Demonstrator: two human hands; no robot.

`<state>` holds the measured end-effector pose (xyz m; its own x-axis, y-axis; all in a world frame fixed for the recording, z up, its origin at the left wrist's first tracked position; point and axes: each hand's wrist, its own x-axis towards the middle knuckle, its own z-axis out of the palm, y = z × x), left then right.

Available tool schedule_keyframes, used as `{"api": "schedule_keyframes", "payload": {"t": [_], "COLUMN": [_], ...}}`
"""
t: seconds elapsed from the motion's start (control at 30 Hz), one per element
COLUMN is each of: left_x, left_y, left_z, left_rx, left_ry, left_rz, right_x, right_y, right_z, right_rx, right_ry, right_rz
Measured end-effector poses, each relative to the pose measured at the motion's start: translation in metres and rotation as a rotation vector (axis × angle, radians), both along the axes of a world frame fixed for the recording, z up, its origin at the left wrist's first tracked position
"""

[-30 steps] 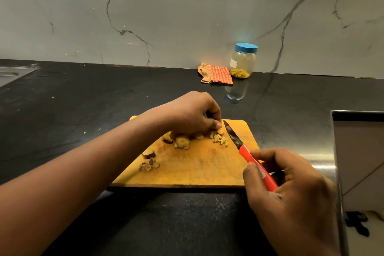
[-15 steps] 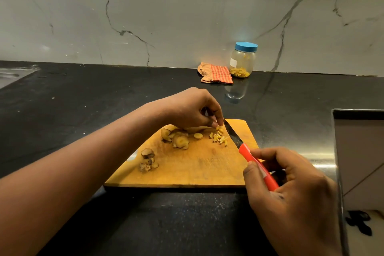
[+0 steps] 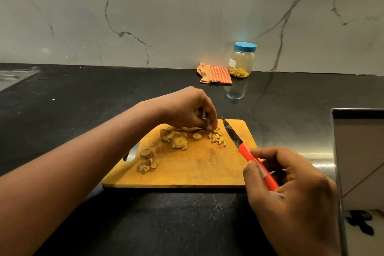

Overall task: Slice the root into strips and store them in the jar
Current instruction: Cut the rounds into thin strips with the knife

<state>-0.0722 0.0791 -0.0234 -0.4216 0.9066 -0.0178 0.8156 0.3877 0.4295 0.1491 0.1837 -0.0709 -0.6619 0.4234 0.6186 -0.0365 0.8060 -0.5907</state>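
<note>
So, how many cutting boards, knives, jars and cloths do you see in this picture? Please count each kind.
Cutting board: 1
Knife: 1
Jar: 1
Checked cloth: 1
Total: 4

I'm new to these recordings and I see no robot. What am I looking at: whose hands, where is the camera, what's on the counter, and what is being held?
There is no machine here. A person works with two bare hands, and the single picture comes from a camera worn on their head, looking forward and down. On the black counter lies a wooden cutting board. On it are chunks of root, a small heap of cut strips and some trimmings near its left edge. The right hand grips a knife by its red handle, blade pointing away over the board. The left hand has its fingertips gathered at the strips; whether it pinches one is unclear. By the back wall stands a blue-lidded jar with strips already inside, and a checked cloth lies beside it.
</note>
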Motion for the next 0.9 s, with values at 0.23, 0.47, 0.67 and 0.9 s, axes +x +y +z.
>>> {"api": "schedule_keyframes", "payload": {"t": [0.23, 0.47, 0.67, 0.9], "left_x": [0.001, 0.003, 0.011, 0.021], "left_y": [-0.006, -0.028, -0.039, -0.037], "left_z": [-0.005, 0.009, 0.012, 0.006], "left_rx": [0.038, 0.003, -0.105, -0.043], "left_ry": [0.047, -0.011, -0.122, -0.07], "left_rz": [0.016, 0.072, 0.073, 0.126], "right_x": [0.0, 0.0, 0.001, 0.0], "right_y": [-0.001, 0.0, -0.001, -0.002], "right_z": [0.001, 0.0, 0.0, 0.0], "right_rx": [0.012, 0.011, -0.001, -0.009], "right_ry": [0.006, 0.002, 0.015, 0.018], "right_rz": [-0.003, 0.0, 0.001, 0.008]}}
